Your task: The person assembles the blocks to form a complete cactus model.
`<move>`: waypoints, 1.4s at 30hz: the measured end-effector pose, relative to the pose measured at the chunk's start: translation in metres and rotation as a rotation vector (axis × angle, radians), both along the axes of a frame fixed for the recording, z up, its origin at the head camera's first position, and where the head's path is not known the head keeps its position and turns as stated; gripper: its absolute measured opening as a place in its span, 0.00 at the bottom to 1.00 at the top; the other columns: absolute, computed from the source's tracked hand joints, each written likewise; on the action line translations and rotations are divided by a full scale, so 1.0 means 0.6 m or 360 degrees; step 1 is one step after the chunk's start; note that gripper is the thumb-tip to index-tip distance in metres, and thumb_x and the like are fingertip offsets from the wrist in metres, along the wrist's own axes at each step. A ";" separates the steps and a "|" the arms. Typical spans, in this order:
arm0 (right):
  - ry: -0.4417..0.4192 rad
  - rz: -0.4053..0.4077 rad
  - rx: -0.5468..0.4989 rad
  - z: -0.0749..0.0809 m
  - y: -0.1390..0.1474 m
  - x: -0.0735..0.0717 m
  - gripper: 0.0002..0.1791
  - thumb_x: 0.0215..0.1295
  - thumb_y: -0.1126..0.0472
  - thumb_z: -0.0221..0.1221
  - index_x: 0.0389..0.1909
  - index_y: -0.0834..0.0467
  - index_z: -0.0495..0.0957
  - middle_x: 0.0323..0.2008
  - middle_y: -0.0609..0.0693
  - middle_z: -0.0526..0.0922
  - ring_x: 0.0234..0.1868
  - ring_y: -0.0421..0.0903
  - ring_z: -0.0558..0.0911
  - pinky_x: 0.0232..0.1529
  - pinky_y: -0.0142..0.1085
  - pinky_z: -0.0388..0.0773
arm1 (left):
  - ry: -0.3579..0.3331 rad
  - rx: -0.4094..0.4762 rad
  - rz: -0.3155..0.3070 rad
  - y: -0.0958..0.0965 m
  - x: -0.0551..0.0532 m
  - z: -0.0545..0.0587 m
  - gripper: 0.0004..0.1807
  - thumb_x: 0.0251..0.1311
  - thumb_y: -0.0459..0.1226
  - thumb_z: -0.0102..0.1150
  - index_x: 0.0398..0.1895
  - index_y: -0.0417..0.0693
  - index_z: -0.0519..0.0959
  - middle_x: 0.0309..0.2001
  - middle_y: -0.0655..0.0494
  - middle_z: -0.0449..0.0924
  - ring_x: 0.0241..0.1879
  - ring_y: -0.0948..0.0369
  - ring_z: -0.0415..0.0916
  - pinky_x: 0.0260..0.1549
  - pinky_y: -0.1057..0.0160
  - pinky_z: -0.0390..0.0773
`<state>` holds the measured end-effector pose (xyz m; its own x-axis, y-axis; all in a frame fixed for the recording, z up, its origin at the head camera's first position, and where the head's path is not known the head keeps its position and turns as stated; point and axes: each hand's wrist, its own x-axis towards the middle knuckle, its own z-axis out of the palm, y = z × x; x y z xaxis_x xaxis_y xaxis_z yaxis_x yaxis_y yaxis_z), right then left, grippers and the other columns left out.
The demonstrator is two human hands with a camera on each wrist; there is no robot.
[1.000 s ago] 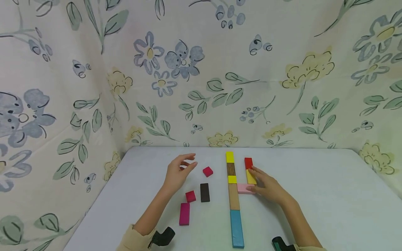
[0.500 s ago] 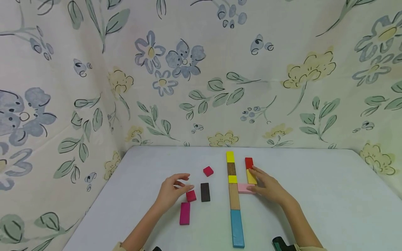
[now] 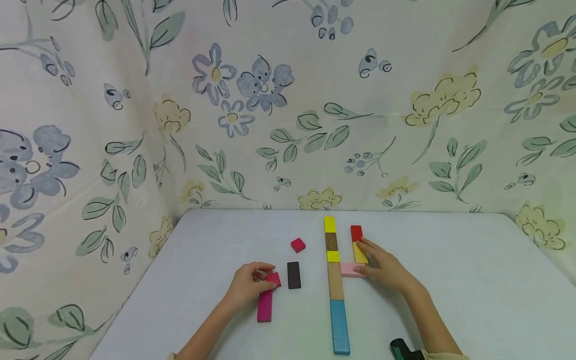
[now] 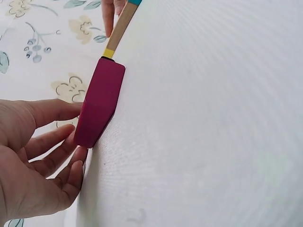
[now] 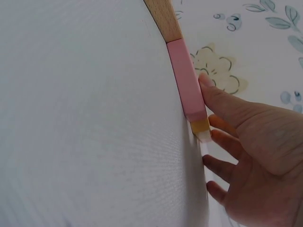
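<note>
My left hand (image 3: 249, 286) curls its fingertips around the small red block (image 3: 273, 279), which sits on the white table (image 3: 450, 280) at the far end of the magenta bar (image 3: 265, 305) and just left of the dark brown block (image 3: 294, 275). My right hand (image 3: 384, 270) lies relaxed, straight fingers touching the pink block (image 3: 348, 270) and the yellow block (image 3: 359, 254), with the red piece (image 3: 356, 233) beyond. To do this well, I think I should pinch the small red block by its two side faces and lift it straight up, so I don't nudge the magenta bar or the brown one. The red block looks nearly square, turned slightly off the bar's line, so it has hardly any long axis; the magenta bar's long axis runs away from me, roughly parallel to the long coloured row (image 3: 335, 285).
</note>
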<state>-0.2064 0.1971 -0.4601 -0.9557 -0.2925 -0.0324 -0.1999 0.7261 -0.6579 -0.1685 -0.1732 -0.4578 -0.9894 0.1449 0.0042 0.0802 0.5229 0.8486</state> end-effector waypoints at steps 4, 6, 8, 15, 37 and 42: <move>0.0016 0.0011 -0.0003 -0.001 0.000 -0.002 0.43 0.68 0.48 0.69 0.78 0.64 0.66 0.80 0.69 0.59 0.78 0.74 0.58 0.69 0.72 0.63 | -0.0001 0.0002 -0.0003 -0.001 0.000 0.000 0.20 0.57 0.32 0.77 0.53 0.38 0.87 0.44 0.51 0.84 0.41 0.58 0.77 0.36 0.67 0.80; 0.0019 0.0014 -0.0005 -0.001 0.000 -0.002 0.43 0.68 0.48 0.69 0.78 0.64 0.66 0.80 0.69 0.59 0.78 0.74 0.58 0.69 0.72 0.63 | 0.0000 0.0001 -0.0007 -0.001 -0.001 -0.001 0.20 0.58 0.33 0.77 0.53 0.37 0.86 0.42 0.52 0.83 0.39 0.60 0.76 0.33 0.69 0.78; 0.0019 0.0014 -0.0008 -0.001 0.000 -0.002 0.43 0.68 0.48 0.69 0.78 0.64 0.66 0.80 0.69 0.59 0.78 0.74 0.58 0.69 0.72 0.63 | 0.0022 -0.0014 -0.0025 -0.001 -0.003 -0.003 0.20 0.59 0.34 0.77 0.54 0.36 0.86 0.39 0.53 0.82 0.36 0.61 0.75 0.30 0.70 0.77; -0.0005 -0.0006 0.0013 -0.002 0.002 -0.002 0.44 0.68 0.46 0.68 0.78 0.63 0.65 0.80 0.69 0.59 0.78 0.74 0.58 0.69 0.73 0.63 | 0.0005 -0.0025 -0.0136 -0.004 -0.006 -0.007 0.22 0.62 0.37 0.75 0.57 0.37 0.84 0.33 0.56 0.78 0.33 0.60 0.74 0.29 0.70 0.76; 0.0006 0.0004 0.0004 0.003 0.000 0.003 0.43 0.68 0.49 0.69 0.77 0.65 0.66 0.79 0.69 0.60 0.78 0.74 0.58 0.70 0.71 0.63 | -0.0044 -0.0053 -0.0285 -0.018 -0.014 -0.007 0.17 0.56 0.35 0.78 0.48 0.40 0.85 0.36 0.55 0.79 0.37 0.58 0.72 0.34 0.69 0.73; 0.0002 0.0007 0.0006 0.002 0.000 0.001 0.43 0.69 0.49 0.69 0.77 0.64 0.66 0.79 0.69 0.60 0.78 0.74 0.58 0.70 0.71 0.63 | 0.0014 -0.0080 -0.0216 -0.017 -0.013 -0.012 0.16 0.56 0.36 0.79 0.46 0.41 0.85 0.35 0.55 0.78 0.35 0.59 0.73 0.33 0.69 0.75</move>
